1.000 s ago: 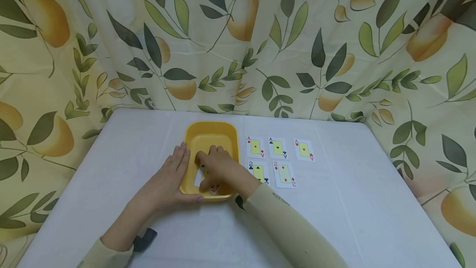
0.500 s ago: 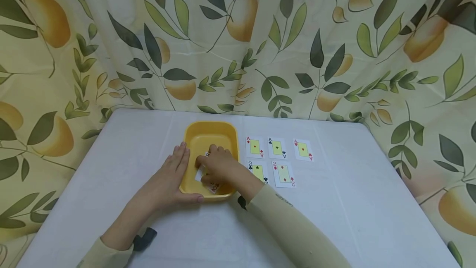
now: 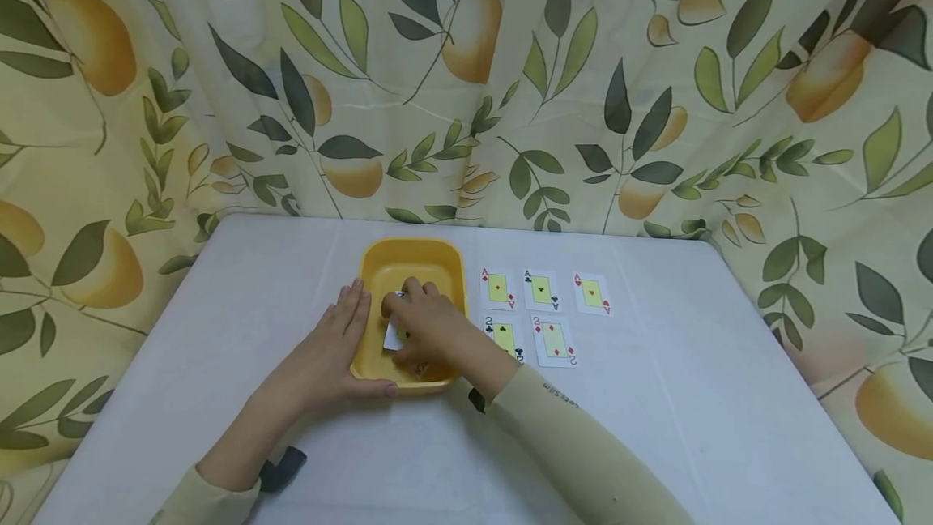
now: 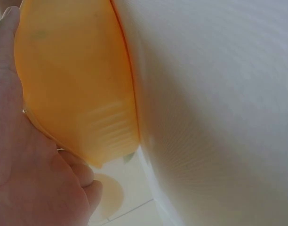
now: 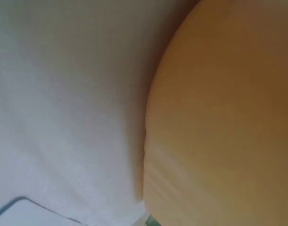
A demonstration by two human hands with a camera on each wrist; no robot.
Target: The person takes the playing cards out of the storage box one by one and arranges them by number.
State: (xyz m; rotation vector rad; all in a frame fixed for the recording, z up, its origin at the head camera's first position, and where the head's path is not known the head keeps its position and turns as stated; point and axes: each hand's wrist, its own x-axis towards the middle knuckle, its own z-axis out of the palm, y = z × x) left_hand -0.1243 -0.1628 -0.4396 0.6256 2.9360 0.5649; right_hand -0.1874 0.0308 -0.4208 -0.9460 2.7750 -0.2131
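A yellow tray (image 3: pixel 419 259) stands on the white table with loose playing cards inside. My left hand (image 3: pixel 330 355) rests on its left side, fingers straight, thumb along the front rim. In the left wrist view that hand (image 4: pixel 33 160) lies against the tray's outer wall (image 4: pixel 78 80). Inside the tray my right hand (image 3: pixel 433 321) has curled fingers on a playing card (image 3: pixel 394 334), which it partly covers. Another card (image 3: pixel 421 368) peeks out below the thumb. The tray wall (image 5: pixel 219 127) fills much of the right wrist view; no fingers are distinct there.
Right of the tray, cards lie face up in two rows: a red ace (image 3: pixel 497 288), a black ace (image 3: pixel 541 290) and another red ace (image 3: pixel 593 293) behind, a two of clubs (image 3: pixel 503 336) and a two of diamonds (image 3: pixel 554 341) in front. A patterned curtain (image 3: pixel 466 104) hangs behind.
The card under my right hand has shifted and turned slightly among the others in the tray, as the fingers worked over it. My left hand stays in place.
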